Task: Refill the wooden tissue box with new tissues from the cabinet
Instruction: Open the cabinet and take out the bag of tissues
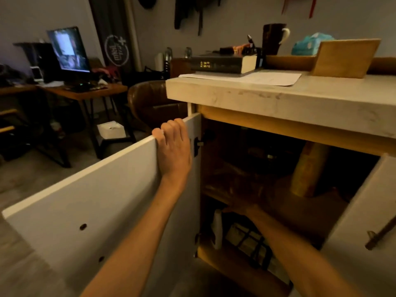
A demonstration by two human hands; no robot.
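Observation:
The white cabinet door (90, 206) stands swung open to the left, and my left hand (174, 151) grips its top edge. My right hand (246, 200) reaches deep into the dark cabinet interior (267, 168) at the upper shelf; its fingers are lost in shadow, so what they touch is unclear. On the countertop (278, 99) at the upper right stands the wooden tissue box (345, 58), with a teal tissue pack (308, 43) behind it.
A yellowish package (308, 168) stands on the upper shelf. A white bottle (217, 228) and a wire basket (250, 243) sit on the lower shelf. The right door (364, 221) carries a dark handle. A thick book (222, 64) and mug (274, 38) rest on the counter.

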